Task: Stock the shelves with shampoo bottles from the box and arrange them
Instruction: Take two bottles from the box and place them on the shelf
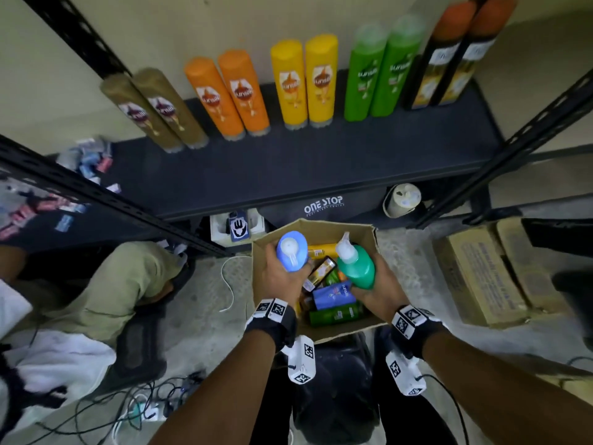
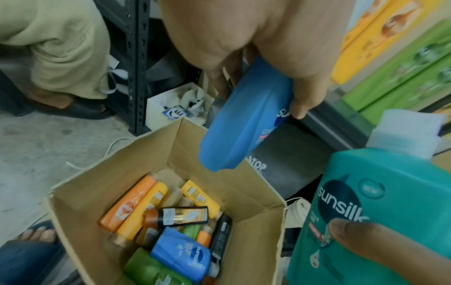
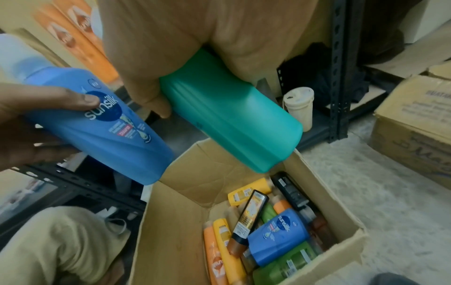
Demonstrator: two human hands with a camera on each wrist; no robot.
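Blue shampoo bottle (image 1: 291, 251) gripped in left hand (image 1: 282, 277), lower centre of frame, above cardboard box (image 1: 373, 242). Teal pump bottle (image 1: 354, 266) gripped in right hand (image 1: 378, 289), just right. Shelf (image 1: 288, 168) across upper frame already holds paired bottles.

Bare forearms carry a black strap at each wrist, the left strap (image 1: 276, 322) and the right strap (image 1: 417, 332) both fitted on top with white blocks printed with black square-pattern tags. Below each strap hangs a white camera unit bearing the same kind of tag: the left unit (image 1: 301, 359) rounded at its lower end, the right unit (image 1: 405, 374) with a thin black cable (image 1: 449, 399) running from its lower end along the arm. No sleeves reach the wrists. In the left wrist view, a dark blue sandal (image 2: 26, 256) leaves the toes uncovered.
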